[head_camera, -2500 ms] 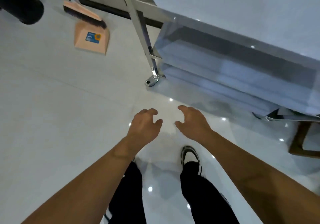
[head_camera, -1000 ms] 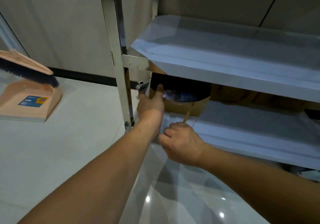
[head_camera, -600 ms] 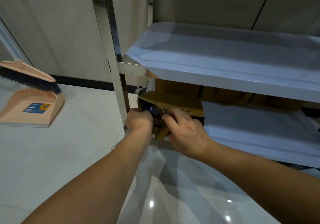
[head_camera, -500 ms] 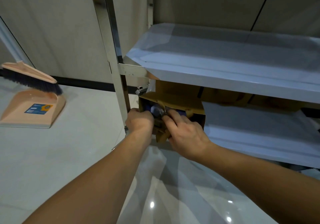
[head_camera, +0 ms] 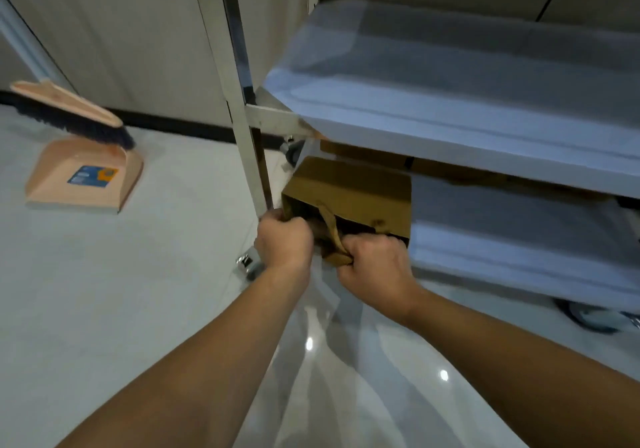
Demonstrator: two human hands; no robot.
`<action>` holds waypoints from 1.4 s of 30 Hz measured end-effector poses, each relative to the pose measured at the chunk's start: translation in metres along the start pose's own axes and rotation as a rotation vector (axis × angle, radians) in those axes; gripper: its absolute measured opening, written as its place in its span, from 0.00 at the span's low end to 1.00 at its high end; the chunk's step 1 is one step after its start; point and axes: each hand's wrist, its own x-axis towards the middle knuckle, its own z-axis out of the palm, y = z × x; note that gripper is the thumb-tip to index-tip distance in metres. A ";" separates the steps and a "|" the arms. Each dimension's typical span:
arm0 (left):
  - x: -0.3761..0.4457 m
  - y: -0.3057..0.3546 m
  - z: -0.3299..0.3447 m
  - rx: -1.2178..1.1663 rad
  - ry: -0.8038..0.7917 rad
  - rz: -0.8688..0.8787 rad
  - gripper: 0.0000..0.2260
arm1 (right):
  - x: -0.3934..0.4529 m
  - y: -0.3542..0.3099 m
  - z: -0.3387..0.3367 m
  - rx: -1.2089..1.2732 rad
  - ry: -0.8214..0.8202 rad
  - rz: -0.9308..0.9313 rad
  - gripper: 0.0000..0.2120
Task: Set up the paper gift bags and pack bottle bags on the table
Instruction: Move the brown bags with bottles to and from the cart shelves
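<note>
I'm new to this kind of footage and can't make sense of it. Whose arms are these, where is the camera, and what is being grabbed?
There is no machine here. The camera sits on a person's head and looks forward and down, so the two bare arms are that person's own. The left hand grips the open edge of a brown paper gift bag lying on its side on the lower shelf of a metal trolley with pale shelves. The right hand grips the bag's flat paper handle. What is inside the bag is too dark to tell. More brown paper lies behind it on the same shelf. On the glossy floor to the left lie a peach plastic dustpan and a dark-bristled brush.
</note>
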 end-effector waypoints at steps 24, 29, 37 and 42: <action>-0.360 0.348 -0.140 0.902 -0.841 0.271 0.09 | -0.064 -0.180 -0.541 0.317 -0.735 0.644 0.16; -0.479 0.439 -0.119 0.921 -0.962 0.603 0.07 | -0.105 -0.206 -0.666 0.193 -0.477 0.795 0.15; -0.704 0.517 -0.092 0.781 -1.101 1.257 0.09 | -0.202 -0.188 -0.865 0.136 0.188 1.125 0.10; -0.855 0.487 -0.076 0.794 -1.245 1.514 0.10 | -0.326 -0.176 -0.944 0.083 0.465 1.303 0.07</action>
